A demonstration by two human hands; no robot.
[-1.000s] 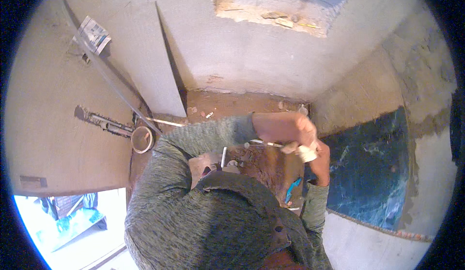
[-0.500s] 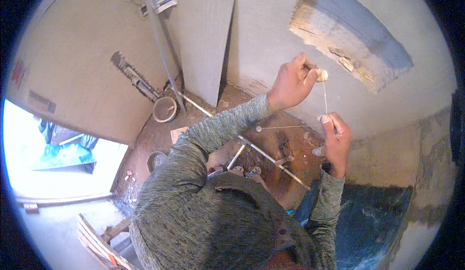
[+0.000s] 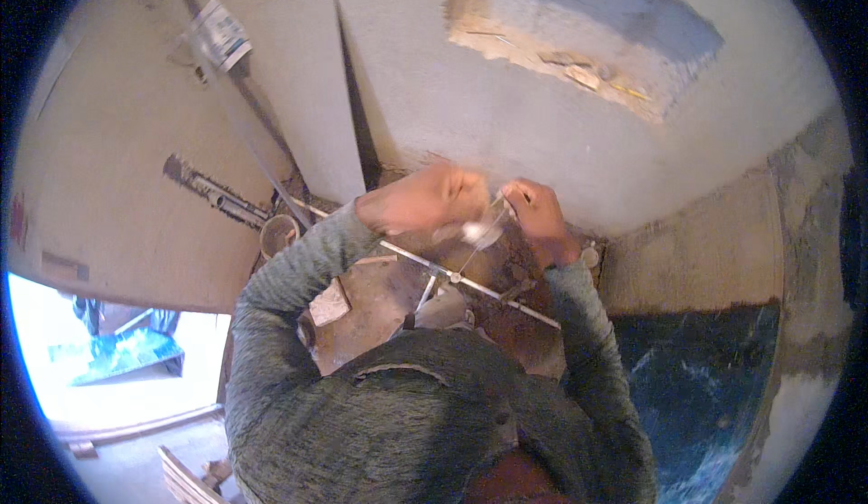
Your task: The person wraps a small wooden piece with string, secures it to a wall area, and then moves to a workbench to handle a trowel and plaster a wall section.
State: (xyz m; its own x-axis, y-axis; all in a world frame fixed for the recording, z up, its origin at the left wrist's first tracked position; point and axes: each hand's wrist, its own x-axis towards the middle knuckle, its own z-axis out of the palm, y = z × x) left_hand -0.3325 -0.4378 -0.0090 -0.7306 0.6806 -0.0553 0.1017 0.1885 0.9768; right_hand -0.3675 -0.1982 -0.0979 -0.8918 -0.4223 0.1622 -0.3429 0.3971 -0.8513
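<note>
My left hand (image 3: 425,198) is raised over the floor near the wall. Motion smears its fingers, so what they hold cannot be made out. Close beside it, my right hand (image 3: 540,213) has its fingers pinched on a thin pale string (image 3: 475,253). The string slants down from there to a small round pale weight (image 3: 455,277) at its lower end. A blurred white thing (image 3: 482,233) shows between and just below the hands; its shape is unclear.
White pipes (image 3: 506,298) lie across the dirt floor. A round bowl (image 3: 279,235) stands by the left wall, near a leaning grey board (image 3: 316,97). Above the hands the wall has a recess (image 3: 579,43). A dark blue sheet (image 3: 696,395) lies at lower right.
Both hands have come down and leftward in the picture and nearer each other, while the view has shifted. The string, earlier stretched between the hands and out to the weight, now slants down.
</note>
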